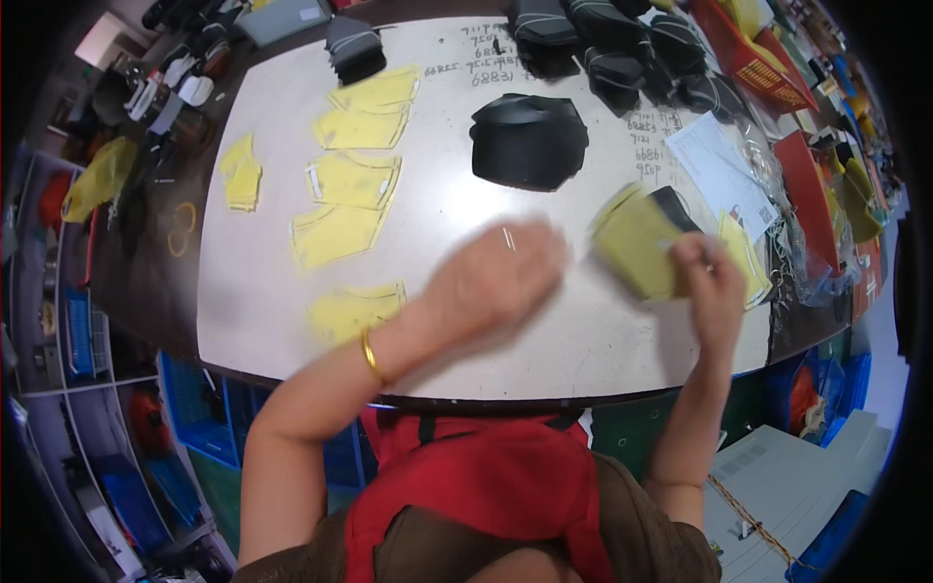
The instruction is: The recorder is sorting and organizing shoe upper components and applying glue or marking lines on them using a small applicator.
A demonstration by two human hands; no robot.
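Note:
My right hand (714,282) pinches the edge of a yellow cut piece (632,248), blurred by motion, over the right part of the white board (457,360). Partly behind that piece shows a small black piece (673,207). My left hand (505,272) is above the middle of the board, its fingers too smeared to read. Beyond it lies a stack of black cut pieces (530,146). On the left, yellow pieces (350,180) lie in a column, some overlapping, with another yellow piece (241,175) farther left. More yellow pieces (743,257) rest beside my right hand.
Tied black bundles (612,73) crowd the far right, and one black bundle (355,49) sits at the far left. A printed sheet (724,165) lies near red baskets (763,63) on the right. Shelves (87,389) with blue bins stand left of the table.

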